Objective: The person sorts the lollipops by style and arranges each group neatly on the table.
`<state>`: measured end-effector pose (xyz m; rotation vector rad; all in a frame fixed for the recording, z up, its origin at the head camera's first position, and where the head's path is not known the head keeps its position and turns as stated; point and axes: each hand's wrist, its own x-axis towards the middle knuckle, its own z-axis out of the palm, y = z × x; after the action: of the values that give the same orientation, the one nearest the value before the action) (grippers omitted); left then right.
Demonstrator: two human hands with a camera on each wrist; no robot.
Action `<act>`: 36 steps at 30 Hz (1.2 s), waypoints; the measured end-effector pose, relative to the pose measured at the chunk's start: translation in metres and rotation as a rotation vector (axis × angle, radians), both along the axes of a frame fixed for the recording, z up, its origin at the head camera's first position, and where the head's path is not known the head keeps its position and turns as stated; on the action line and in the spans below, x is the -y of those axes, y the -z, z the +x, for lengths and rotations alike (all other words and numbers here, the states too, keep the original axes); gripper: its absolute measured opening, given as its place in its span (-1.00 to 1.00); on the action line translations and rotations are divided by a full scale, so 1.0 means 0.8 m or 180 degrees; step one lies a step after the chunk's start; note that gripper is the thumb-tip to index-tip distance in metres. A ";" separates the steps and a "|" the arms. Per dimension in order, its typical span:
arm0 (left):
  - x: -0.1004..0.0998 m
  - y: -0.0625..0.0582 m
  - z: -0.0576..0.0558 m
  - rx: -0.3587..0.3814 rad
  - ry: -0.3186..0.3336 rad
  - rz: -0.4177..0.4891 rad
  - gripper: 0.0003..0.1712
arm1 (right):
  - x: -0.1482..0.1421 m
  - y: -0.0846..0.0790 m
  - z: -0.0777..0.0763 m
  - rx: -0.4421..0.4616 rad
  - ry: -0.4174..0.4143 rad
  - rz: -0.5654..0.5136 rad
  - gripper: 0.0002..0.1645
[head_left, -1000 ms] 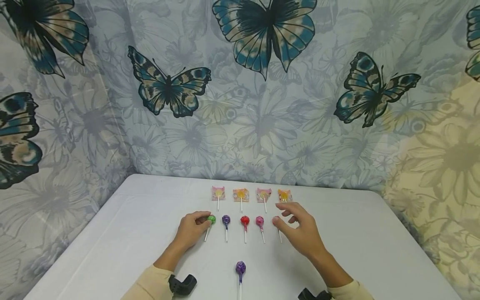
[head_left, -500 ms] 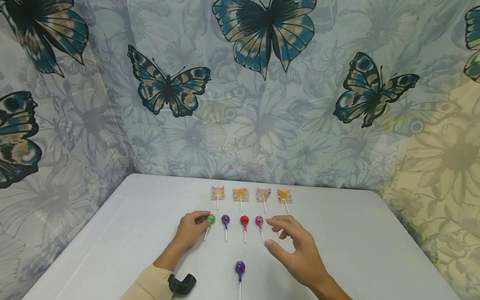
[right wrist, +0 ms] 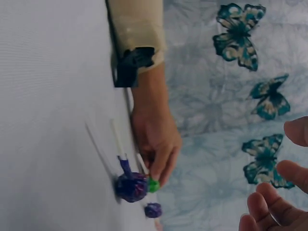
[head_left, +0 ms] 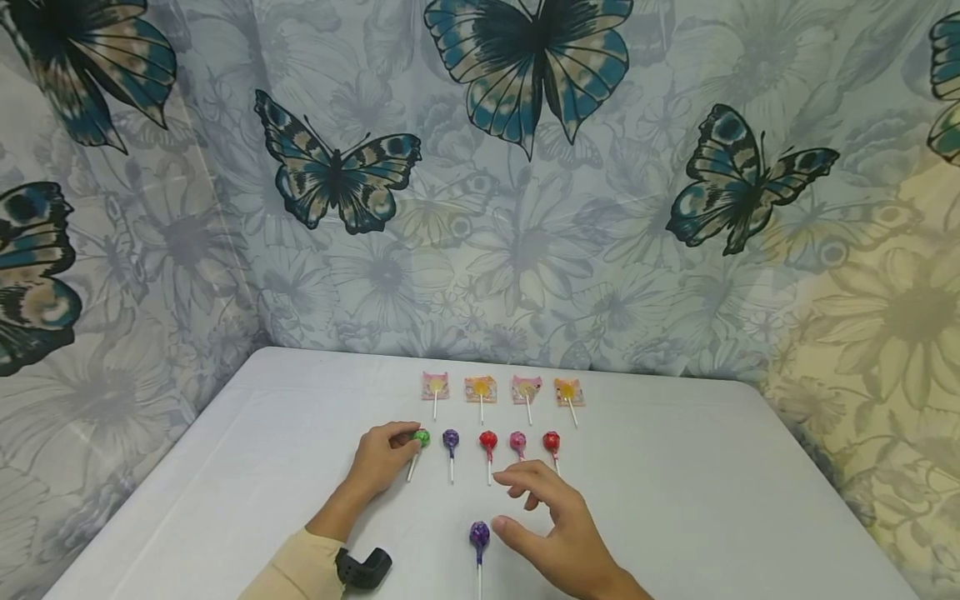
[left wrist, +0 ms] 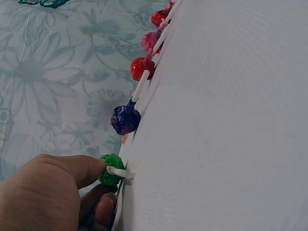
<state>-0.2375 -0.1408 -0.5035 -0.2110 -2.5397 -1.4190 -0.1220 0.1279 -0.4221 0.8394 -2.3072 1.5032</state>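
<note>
My left hand (head_left: 385, 457) pinches the wrapped head of a green lollipop (head_left: 422, 437) at the left end of the middle row; its white stick points toward me. Just right of a purple lollipop (head_left: 479, 535) lying nearest me, my right hand (head_left: 551, 525) hovers with fingers spread and nothing in them. The middle row continues with another purple lollipop (head_left: 450, 439), a red lollipop (head_left: 488, 441), a pink lollipop (head_left: 517, 442) and a second red lollipop (head_left: 552, 442). The right hand partly hides the sticks of the pink one and the far red one.
A back row holds flat lollipops in clear printed wrappers, among them a pink one (head_left: 435, 387) and an orange one (head_left: 569, 392). All lie on a white table (head_left: 712, 483). A butterfly-print cloth (head_left: 510, 250) hangs behind it. A black band (head_left: 364, 569) circles my left wrist.
My right hand has drawn back from the red lollipop at the row's right end, moving left and toward me near the front purple one. The left hand keeps its pinch on the green lollipop.
</note>
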 end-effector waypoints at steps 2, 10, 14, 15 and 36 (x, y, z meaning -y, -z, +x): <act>0.000 -0.001 0.000 -0.0017 -0.0007 0.0000 -0.70 | 0.002 0.005 -0.002 -0.0027 -0.0061 -0.0010 -0.53; 0.000 -0.006 0.002 -0.0017 -0.0032 0.0004 -0.70 | 0.010 0.034 -0.012 0.0146 -0.0152 0.0089 -0.57; -0.001 -0.005 0.002 0.0034 -0.0025 0.0003 -0.70 | 0.011 0.049 -0.016 0.0469 -0.0183 0.0265 -0.61; -0.001 -0.005 0.002 0.0043 -0.0023 0.0001 -0.70 | 0.012 0.052 -0.016 0.0544 -0.0192 0.0310 -0.60; -0.002 -0.004 0.003 0.0032 -0.0011 0.0030 -0.69 | 0.009 0.078 -0.025 0.0890 -0.0426 0.0975 -0.64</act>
<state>-0.2355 -0.1395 -0.5004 -0.1983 -2.5395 -1.4341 -0.1422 0.1204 -0.4843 0.9255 -2.7896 1.4171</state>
